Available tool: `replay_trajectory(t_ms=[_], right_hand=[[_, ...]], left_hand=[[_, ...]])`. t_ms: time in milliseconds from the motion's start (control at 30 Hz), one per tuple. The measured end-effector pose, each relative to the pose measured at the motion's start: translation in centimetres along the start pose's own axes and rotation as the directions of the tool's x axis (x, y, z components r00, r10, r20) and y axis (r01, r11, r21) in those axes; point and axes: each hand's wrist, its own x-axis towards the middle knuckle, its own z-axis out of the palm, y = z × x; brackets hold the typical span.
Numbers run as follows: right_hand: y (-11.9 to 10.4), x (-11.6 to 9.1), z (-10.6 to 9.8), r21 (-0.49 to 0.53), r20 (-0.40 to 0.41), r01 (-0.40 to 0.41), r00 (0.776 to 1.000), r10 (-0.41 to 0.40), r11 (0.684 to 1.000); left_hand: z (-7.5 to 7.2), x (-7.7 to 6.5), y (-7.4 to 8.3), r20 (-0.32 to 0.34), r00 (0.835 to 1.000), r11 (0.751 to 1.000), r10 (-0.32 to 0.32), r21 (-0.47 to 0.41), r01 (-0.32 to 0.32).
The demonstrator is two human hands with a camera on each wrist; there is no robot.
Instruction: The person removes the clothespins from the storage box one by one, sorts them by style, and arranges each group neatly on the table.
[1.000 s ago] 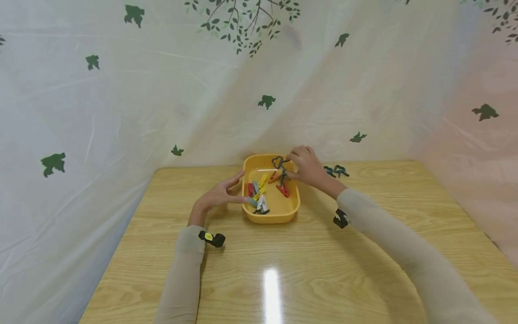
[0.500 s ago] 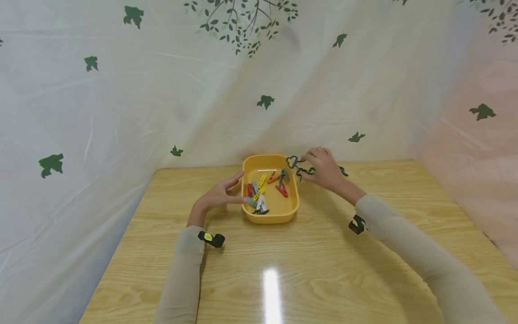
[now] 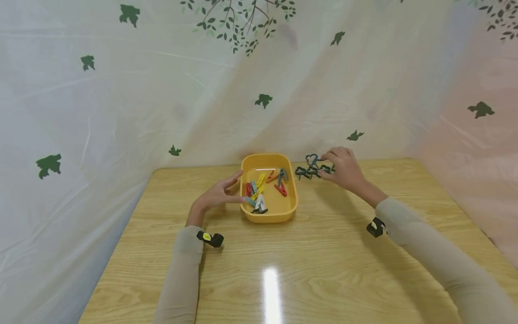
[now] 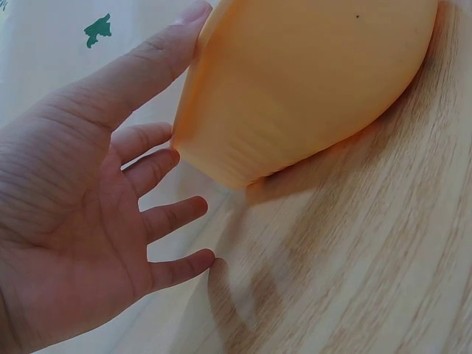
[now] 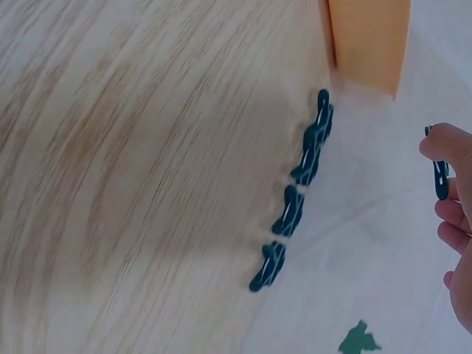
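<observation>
In the head view, my right hand (image 3: pixel 345 170) pinches a dark blue-green clip (image 3: pixel 312 159) with a cloud-shaped outline between thumb and fingers. It is held above a row of similar dark clips (image 3: pixel 301 172) on the table. The right wrist view shows the held clip (image 5: pixel 441 178) edge-on, off to the side of that row. To the left, a yellow plastic basket (image 3: pixel 269 219) contains several clothespins. My left hand (image 3: pixel 216 194) has its fingers spread, thumb and fingertips at the basket's left rim.
Inside the basket lie a yellow clothespin (image 3: pixel 261 180), a red clothespin (image 3: pixel 281 189), a blue clothespin (image 3: pixel 283 174) and a white clothespin (image 3: pixel 260 204), among others. Behind the wooden table (image 3: pixel 243 270) hangs a pale curtain (image 3: pixel 218 112) with leaf prints.
My right hand has carried the dark clip out from above the basket, rightward to over the row of clips. The left hand stays at the basket's rim.
</observation>
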Motion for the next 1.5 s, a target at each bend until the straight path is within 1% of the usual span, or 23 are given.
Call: replay_trajectory(t_ms=[100, 367, 567, 633, 700, 800, 900, 1100, 1200, 1300, 1400, 1500], right_hand=[[0.9, -0.7, -0.6, -0.021, 0.000, -0.024, 1.000, 0.024, 1.000], [3.6, -3.0, -2.3, -0.053, 0.005, -0.115, 0.993, 0.115, 0.992], [5.6, -4.5, -3.2, -0.086, 0.019, -0.186, 0.982, 0.188, 0.979], [6.2, -4.9, -3.4, -0.105, 0.025, -0.208, 0.977, 0.212, 0.973], [6.7, -5.3, -3.5, -0.119, 0.032, -0.232, 0.971, 0.237, 0.965], [7.1, -5.7, -3.6, -0.128, 0.045, -0.274, 0.959, 0.281, 0.953], [7.6, -6.1, -3.4, -0.123, 0.066, -0.323, 0.941, 0.332, 0.938], [8.4, -6.4, -2.6, -0.120, 0.124, -0.407, 0.899, 0.420, 0.906], [8.5, -6.5, -2.3, -0.123, 0.146, -0.428, 0.885, 0.443, 0.896], [8.6, -6.5, -2.0, -0.125, 0.156, -0.442, 0.875, 0.458, 0.888], [8.8, -6.5, -1.7, -0.116, 0.173, -0.462, 0.862, 0.476, 0.879], [9.1, -6.4, -1.3, -0.109, 0.204, -0.485, 0.844, 0.497, 0.868]], left_hand=[[0.0, -0.1, 0.3, 0.010, 1.000, 1.000, -0.010, -0.006, 0.010], [-0.2, -1.3, 2.9, 0.033, 0.999, 0.999, -0.005, -0.033, 0.006], [-0.4, -1.4, 3.1, 0.041, 0.999, 0.999, -0.009, -0.030, 0.011], [-0.4, -1.3, 2.9, 0.041, 0.999, 1.000, -0.013, -0.025, 0.014], [-0.4, -1.0, 2.4, 0.038, 0.999, 1.000, -0.019, -0.021, 0.019], [-0.3, -0.4, 1.2, 0.029, 0.999, 1.000, -0.015, -0.015, 0.016], [-0.2, 0.0, 0.4, 0.019, 1.000, 1.000, -0.005, -0.010, 0.005], [-0.1, 0.1, 0.2, 0.008, 1.000, 1.000, 0.016, -0.009, -0.016], [-0.1, 0.1, 0.2, 0.009, 1.000, 1.000, 0.018, -0.010, -0.018], [-0.2, 0.2, 0.1, 0.021, 1.000, 1.000, 0.017, -0.013, -0.017], [-0.3, -0.3, 1.1, 0.035, 0.999, 1.000, 0.013, -0.022, -0.012], [-0.4, -0.9, 2.2, 0.041, 0.999, 0.999, 0.006, -0.032, -0.005]])
